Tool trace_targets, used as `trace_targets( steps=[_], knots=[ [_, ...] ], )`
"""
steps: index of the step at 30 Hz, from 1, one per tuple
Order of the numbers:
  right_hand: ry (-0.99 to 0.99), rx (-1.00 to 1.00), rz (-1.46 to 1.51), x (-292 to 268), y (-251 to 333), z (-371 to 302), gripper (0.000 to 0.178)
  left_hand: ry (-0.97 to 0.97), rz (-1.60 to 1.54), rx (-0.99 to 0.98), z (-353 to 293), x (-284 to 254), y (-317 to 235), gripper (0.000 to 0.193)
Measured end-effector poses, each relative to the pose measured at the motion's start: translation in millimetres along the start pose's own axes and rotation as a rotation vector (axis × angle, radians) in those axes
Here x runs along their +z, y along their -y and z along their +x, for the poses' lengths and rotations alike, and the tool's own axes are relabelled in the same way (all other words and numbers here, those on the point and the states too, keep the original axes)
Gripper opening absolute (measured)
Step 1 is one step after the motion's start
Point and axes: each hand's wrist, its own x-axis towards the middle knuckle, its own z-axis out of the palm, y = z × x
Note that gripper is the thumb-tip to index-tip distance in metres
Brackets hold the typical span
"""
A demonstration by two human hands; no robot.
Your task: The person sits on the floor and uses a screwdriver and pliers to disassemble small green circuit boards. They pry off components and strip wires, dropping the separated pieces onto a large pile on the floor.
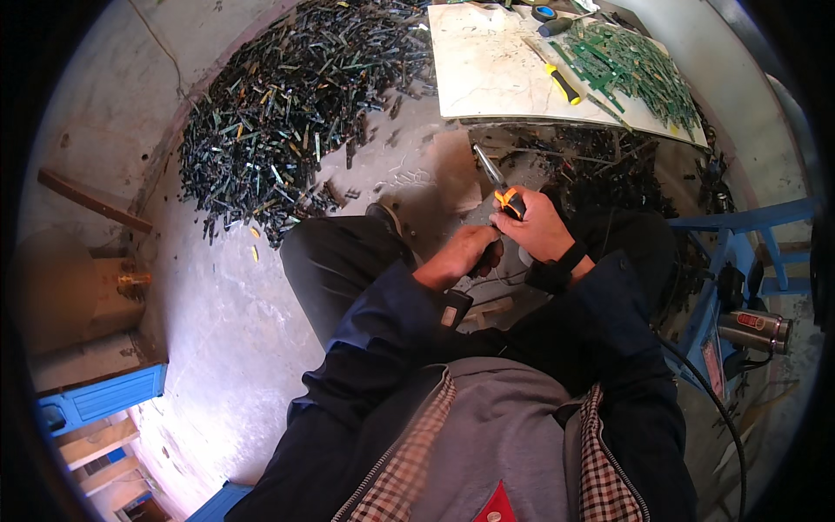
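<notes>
My right hand [541,228] is closed around the orange and black handles of needle-nose pliers [492,170]. Their metal jaws point up and away from me, over the floor between my knees. Close against it on the left, my left hand [461,254] has its fingers curled in. Something dark shows by those fingers, too hidden to name. A black strap circles my right wrist, and a small black box [454,307] sits at my left wrist.
Dark narrow strips form a large pile [278,122] at the far left. A white board [483,74] ahead bears green strips [644,78] and a yellow-black screwdriver [563,85]. At the right are a blue stool [739,219], a steel flask [750,331] and a black cable [729,419].
</notes>
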Motion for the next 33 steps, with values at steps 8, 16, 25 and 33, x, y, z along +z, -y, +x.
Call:
trace_targets(
  steps=[8,16,25,33],
  knots=[
    [0.031,-0.015,-0.003,1.3,8.5,-4.2,0.020,0.061,0.042,0.020,-3.3,-3.8,3.1,0.042],
    [0.068,0.076,0.313,-5.7,3.9,2.0,0.015,0.012,-0.343,-0.093,0.0,2.5,5.6,0.039],
    [0.022,0.039,0.142,-5.1,7.8,0.1,0.024,-0.038,-0.084,-0.048,3.0,-5.4,10.4,0.037],
    [-0.040,0.031,-0.077,-4.0,15.9,-3.8,0.023,-0.070,0.089,0.014,1.1,-2.6,-1.5,0.041]
  ],
)
